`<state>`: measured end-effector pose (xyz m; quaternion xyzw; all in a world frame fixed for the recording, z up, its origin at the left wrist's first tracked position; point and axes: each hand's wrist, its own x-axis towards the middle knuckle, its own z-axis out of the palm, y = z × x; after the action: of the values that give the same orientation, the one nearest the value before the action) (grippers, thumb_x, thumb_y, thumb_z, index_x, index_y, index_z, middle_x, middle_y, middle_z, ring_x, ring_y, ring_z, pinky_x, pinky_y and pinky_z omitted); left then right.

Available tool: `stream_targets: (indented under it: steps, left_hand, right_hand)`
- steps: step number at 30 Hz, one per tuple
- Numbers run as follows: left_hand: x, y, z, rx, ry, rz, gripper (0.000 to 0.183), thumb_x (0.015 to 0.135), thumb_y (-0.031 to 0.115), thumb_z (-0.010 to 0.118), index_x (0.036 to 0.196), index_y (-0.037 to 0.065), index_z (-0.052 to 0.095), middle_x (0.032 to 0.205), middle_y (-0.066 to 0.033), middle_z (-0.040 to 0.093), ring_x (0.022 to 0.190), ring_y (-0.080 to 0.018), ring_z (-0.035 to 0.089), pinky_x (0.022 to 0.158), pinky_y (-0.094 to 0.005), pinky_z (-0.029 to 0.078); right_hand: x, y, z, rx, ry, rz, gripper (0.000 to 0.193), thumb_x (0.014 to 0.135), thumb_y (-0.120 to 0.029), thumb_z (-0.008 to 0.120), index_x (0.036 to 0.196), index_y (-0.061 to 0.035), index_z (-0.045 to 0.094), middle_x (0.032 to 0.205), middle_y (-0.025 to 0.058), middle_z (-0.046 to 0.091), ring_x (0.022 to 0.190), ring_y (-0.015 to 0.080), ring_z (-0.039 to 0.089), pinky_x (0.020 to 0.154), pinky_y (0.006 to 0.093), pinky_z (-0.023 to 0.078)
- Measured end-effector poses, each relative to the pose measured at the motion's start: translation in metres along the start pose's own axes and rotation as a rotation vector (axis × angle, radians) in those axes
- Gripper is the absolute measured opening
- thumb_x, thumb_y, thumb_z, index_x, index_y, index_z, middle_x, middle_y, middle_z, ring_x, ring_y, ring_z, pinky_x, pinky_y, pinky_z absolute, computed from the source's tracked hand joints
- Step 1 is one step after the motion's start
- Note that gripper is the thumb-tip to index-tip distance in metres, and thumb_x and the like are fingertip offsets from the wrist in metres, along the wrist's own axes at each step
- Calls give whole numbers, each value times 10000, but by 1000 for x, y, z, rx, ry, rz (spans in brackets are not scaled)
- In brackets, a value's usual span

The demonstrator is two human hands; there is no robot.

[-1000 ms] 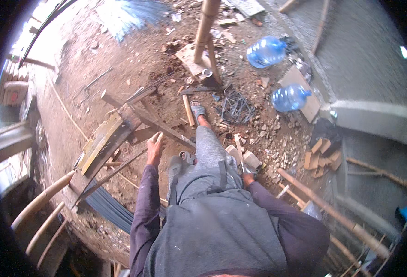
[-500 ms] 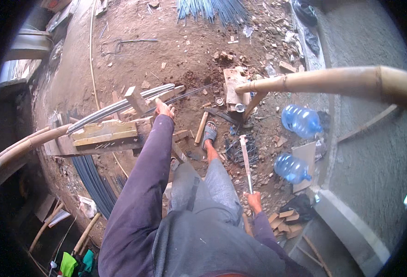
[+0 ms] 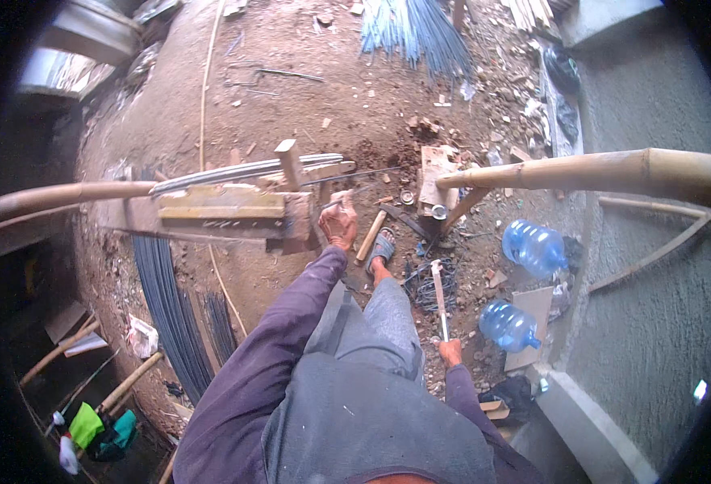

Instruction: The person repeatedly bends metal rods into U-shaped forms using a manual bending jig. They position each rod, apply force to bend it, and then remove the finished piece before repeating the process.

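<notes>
Where the right hand (image 3: pixel 450 352) closes: its fingers wrap the near end of a long pale tool (image 3: pixel 440 294), whose far part reaches over tangled wire (image 3: pixel 414 284).
Left hand (image 3: pixel 339 222): fingers look partly bent, just beside the right-hand end of a timber bench (image 3: pixel 297 219); I cannot tell whether they touch the wood or pinch something small.
Pale tool: a slack hold could let it slip toward the feet, and lowering it might snag its tip in the wire.
Timber bench: a swing toward this end could strike the left fingers, since they are so near it.
Grey rods (image 3: pixel 234 172): lying lengthwise behind the yellow board (image 3: pixel 222 211); a knock to the bench might slide or roll them.
Sandalled foot (image 3: pixel 381 247): next to a wooden handle (image 3: pixel 371 235) on the dirt, which could turn underfoot with a careless step.
Bamboo pole (image 3: pixel 589 173): slanting in from the right; turning that way too freely could bring an arm against it.
Water bottles (image 3: pixel 536 248): two, blue, farther right, likely to roll if kicked.
</notes>
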<state>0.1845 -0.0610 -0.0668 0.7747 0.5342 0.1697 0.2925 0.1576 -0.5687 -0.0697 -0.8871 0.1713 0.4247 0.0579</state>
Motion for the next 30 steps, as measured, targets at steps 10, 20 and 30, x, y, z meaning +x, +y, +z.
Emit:
stream_targets:
  steps: [10, 20, 30]
  left_hand:
    - [86, 18, -415, -977, 742, -215, 446, 1076, 407, 387, 902, 38, 566, 705, -82, 597, 585, -186, 562, 562, -318, 502]
    - [78, -177, -342, -1425, 824, -664, 331, 1041, 357, 468, 1089, 35, 528, 593, -17, 497, 407, -121, 448, 329, -263, 342]
    - [240, -346, -341, -499, 1192, -846, 456, 1023, 376, 481, 1100, -54, 610, 1086, -228, 660, 1026, -325, 664, 814, -442, 562]
  right_hand:
    - [-22, 42, 133, -22, 125, -197, 456, 753, -323, 831, 799, 110, 697, 787, 256, 709, 723, 301, 703, 647, 448, 488]
    - [-53, 46, 190, 140, 39, -349, 311, 772, -206, 668, 760, 105, 670, 694, 240, 666, 596, 281, 646, 569, 477, 430]
    - [-118, 13, 115, 18, 147, -218, 319, 794, -224, 748, 809, 93, 709, 724, 221, 698, 703, 303, 698, 641, 446, 509]
